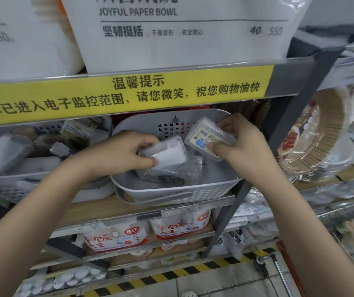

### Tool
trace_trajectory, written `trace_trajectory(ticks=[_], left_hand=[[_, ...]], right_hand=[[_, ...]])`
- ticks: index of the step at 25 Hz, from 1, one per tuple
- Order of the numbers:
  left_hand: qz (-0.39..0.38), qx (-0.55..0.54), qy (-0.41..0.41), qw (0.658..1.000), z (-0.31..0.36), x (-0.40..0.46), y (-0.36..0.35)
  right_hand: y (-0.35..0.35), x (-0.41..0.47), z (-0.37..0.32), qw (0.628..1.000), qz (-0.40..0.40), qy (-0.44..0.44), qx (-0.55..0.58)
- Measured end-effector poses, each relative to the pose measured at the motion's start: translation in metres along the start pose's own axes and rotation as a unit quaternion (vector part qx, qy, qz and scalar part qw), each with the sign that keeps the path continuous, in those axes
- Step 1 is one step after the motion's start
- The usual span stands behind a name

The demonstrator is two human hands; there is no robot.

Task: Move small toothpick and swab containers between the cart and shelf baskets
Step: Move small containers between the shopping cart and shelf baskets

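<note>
A grey perforated basket point(171, 190) stands on the middle shelf. Over it, my left hand point(126, 151) grips a clear plastic container with white contents point(168, 154), tilted, its lower end near the basket's inside. My right hand point(238, 139) pinches a second clear container with a pale yellow and blue label point(206, 137), held tilted above the basket's right side. A few clear packets point(184, 173) lie on the basket's floor beneath both containers.
A second grey basket point(11, 183) with small boxes sits to the left on the same shelf. A yellow notice strip point(128, 93) overhangs the baskets. Paper plates point(317, 142) hang at right. Paper cup packs point(118, 236) fill the shelf below. A cart's wheel point(261, 267) shows at bottom right.
</note>
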State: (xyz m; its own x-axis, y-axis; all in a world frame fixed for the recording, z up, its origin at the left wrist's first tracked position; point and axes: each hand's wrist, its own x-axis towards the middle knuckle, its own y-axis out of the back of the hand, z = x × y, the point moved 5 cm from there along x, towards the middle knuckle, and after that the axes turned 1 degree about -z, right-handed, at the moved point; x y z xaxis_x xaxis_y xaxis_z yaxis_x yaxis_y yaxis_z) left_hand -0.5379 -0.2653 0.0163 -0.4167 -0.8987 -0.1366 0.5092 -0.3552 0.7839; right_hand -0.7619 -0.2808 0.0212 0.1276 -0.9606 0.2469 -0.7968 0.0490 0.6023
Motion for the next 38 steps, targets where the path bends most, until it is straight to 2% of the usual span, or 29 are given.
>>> trace_trajectory(ticks=[5, 9, 11, 14, 17, 21, 27, 32, 38], left_hand=[[0.083, 0.015, -0.063, 0.994, 0.029, -0.032, 0.013], [0.102, -0.039, -0.180, 0.978, 0.078, -0.050, -0.016], [0.074, -0.096, -0.211, 0.970, 0.098, -0.050, -0.048], [-0.009, -0.190, -0.222, 0.956, 0.120, -0.039, -0.113], [-0.074, -0.186, -0.226, 0.953, 0.133, -0.021, -0.175], [-0.160, -0.161, -0.206, 0.952, 0.159, 0.008, -0.245], [-0.246, -0.146, -0.158, 0.945, 0.210, 0.051, -0.344], [-0.315, -0.226, -0.116, 0.915, 0.235, 0.075, -0.396], [-0.332, -0.305, 0.006, 0.893, 0.246, 0.125, -0.424]], right_hand=[[0.030, -0.051, -0.015, 0.994, 0.044, -0.028, 0.099], [0.051, -0.119, 0.010, 0.968, 0.111, -0.130, 0.182], [0.052, -0.165, 0.033, 0.943, 0.145, -0.198, 0.225], [0.047, -0.237, 0.073, 0.879, 0.213, -0.312, 0.289], [0.045, -0.295, 0.105, 0.814, 0.278, -0.383, 0.337], [0.063, -0.335, 0.138, 0.763, 0.328, -0.413, 0.373], [0.111, -0.376, 0.208, 0.719, 0.378, -0.452, 0.369], [0.129, -0.397, 0.256, 0.686, 0.386, -0.488, 0.378], [0.134, -0.399, 0.297, 0.641, 0.396, -0.517, 0.407]])
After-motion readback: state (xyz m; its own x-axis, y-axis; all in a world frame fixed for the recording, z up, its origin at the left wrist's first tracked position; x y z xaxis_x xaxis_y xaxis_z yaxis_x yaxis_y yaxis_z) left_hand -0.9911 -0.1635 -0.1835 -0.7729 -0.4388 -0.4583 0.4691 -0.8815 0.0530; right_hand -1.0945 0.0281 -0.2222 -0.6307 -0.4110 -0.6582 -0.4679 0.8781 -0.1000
